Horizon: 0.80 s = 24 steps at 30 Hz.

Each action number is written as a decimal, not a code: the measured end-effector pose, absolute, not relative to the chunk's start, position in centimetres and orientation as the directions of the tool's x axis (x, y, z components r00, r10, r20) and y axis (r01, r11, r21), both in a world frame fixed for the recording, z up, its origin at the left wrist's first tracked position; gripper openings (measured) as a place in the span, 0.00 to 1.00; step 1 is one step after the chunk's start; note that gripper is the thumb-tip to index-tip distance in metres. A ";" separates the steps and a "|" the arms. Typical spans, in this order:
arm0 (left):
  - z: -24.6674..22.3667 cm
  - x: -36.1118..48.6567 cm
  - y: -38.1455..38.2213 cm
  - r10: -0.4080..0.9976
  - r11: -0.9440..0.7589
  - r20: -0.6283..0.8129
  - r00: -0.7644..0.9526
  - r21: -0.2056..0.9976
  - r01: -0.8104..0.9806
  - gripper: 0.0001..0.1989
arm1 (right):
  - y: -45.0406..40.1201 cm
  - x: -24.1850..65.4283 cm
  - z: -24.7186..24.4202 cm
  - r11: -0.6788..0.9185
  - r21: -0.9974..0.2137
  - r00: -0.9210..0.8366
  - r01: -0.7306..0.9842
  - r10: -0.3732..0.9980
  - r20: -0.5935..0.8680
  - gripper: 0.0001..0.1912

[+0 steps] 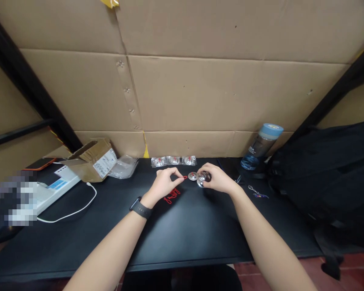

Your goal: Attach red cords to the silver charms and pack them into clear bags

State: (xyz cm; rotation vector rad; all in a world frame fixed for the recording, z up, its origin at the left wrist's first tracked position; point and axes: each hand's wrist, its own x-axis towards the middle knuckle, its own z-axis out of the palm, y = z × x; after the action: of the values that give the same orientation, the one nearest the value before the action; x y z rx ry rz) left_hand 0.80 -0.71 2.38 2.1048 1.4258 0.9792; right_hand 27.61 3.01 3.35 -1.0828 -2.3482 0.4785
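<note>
My left hand (166, 182) pinches the end of a thin red cord (185, 177) between thumb and fingertips, close to a small round metal cymbal (193, 176) with red at its centre. My right hand (216, 178) curls around shiny silver cymbals (201, 180) just to the right of that one; how many it holds is partly hidden by the fingers. More red cords (171, 196) lie loosely on the black table (194, 230) below my left hand. Behind both hands, three similar discs in clear plastic wrappers (174, 160) lie in a row.
An open cardboard box (92, 161), a crumpled clear bag (123, 167) and a white power strip (59, 192) with a white cable (75, 210) are on the left. Rightward are a blue-lidded bottle (259, 147), a small keychain (258, 194) and a black backpack (330, 182). Cardboard (200, 97) walls the back.
</note>
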 end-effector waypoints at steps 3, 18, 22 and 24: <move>2.0 1.2 -0.6 0.915 -0.401 0.362 0.179 0.764 0.505 0.07 | 2.3 26.4 4.0 0.652 -0.590 -0.498 0.476 0.753 0.430 0.21; 1.2 3.1 -0.7 0.926 -0.375 0.368 0.088 0.925 0.070 0.12 | -0.4 21.3 2.8 0.576 -0.817 -0.304 0.039 0.785 0.539 0.18; 1.1 3.3 -0.8 0.923 -0.382 0.375 0.083 0.918 0.103 0.12 | -0.3 21.3 2.5 0.575 -0.817 -0.305 0.048 0.787 0.536 0.19; 1.3 3.2 -1.0 0.916 -0.402 0.395 0.075 0.898 0.177 0.11 | -0.4 21.3 2.5 0.583 -0.809 -0.296 0.080 0.789 0.539 0.18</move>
State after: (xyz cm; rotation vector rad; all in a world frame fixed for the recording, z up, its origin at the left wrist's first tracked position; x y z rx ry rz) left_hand 3.24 -1.03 1.26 1.6755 1.0972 1.3822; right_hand 21.27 -0.41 2.50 -0.7184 -1.7489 0.8310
